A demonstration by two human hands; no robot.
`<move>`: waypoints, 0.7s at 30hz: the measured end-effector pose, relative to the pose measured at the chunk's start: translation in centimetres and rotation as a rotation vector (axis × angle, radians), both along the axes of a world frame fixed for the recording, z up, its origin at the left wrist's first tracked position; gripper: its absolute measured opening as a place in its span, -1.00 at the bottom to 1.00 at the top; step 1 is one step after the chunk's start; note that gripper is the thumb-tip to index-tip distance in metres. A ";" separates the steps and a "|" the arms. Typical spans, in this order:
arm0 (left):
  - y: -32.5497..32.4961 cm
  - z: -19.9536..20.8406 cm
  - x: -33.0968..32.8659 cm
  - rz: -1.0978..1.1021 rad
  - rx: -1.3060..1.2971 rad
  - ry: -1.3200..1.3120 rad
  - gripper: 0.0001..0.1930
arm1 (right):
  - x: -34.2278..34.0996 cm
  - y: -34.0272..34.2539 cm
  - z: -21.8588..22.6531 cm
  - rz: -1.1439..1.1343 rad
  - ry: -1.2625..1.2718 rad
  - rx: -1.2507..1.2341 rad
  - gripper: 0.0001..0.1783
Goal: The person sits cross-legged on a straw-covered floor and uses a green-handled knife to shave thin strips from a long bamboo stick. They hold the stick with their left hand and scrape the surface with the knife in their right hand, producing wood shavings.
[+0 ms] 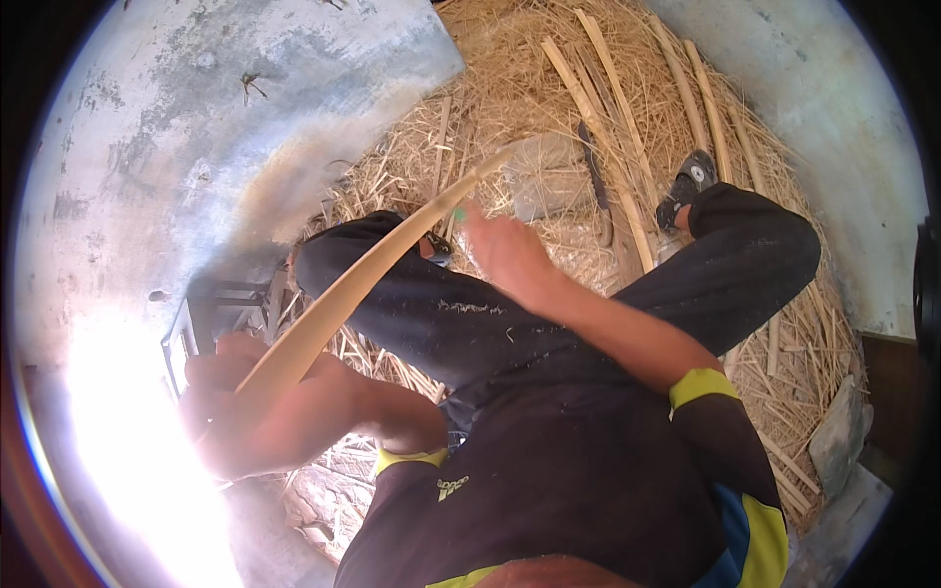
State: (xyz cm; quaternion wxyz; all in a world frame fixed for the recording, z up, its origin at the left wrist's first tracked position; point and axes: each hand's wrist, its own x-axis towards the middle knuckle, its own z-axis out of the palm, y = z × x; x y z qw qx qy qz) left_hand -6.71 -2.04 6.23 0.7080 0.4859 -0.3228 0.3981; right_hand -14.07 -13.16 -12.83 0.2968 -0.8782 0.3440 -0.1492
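A long, flat, pale-yellow strip (368, 272), which looks like split bamboo, slants from the lower left up toward the middle, across my left knee. Its near, wider end lies in my left hand (270, 407), whose fingers are closed around it beside a bright patch of light. Close to the strip's far half is my right hand (505, 257), blurred and curled. A small green spot (460, 213) shows at its fingertips; what it belongs to is too smeared to make out. The strip's narrow far end lies in front of a grey stone block (549, 176).
Several long split strips (613, 127) lie at the far right on a bed of straw-like shavings (510, 59). A dark, curved tool (595, 176) rests beside the stone. Worn walls (196, 118) rise on both sides. A dark frame (230, 304) stands near my left hand.
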 end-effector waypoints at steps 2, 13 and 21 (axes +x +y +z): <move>-0.4 -0.1 0.0 0.004 0.001 0.001 -0.48 | -0.2 -1.6 -1.8 -0.072 0.087 -0.116 -0.76; -0.3 -0.1 -0.1 0.017 0.012 0.009 -0.47 | 0.9 -2.7 -9.7 -0.100 0.152 -0.141 -0.77; -0.6 -0.1 -0.1 0.010 -0.019 -0.007 -0.46 | -1.3 -9.3 -15.4 -0.106 0.290 0.070 -0.66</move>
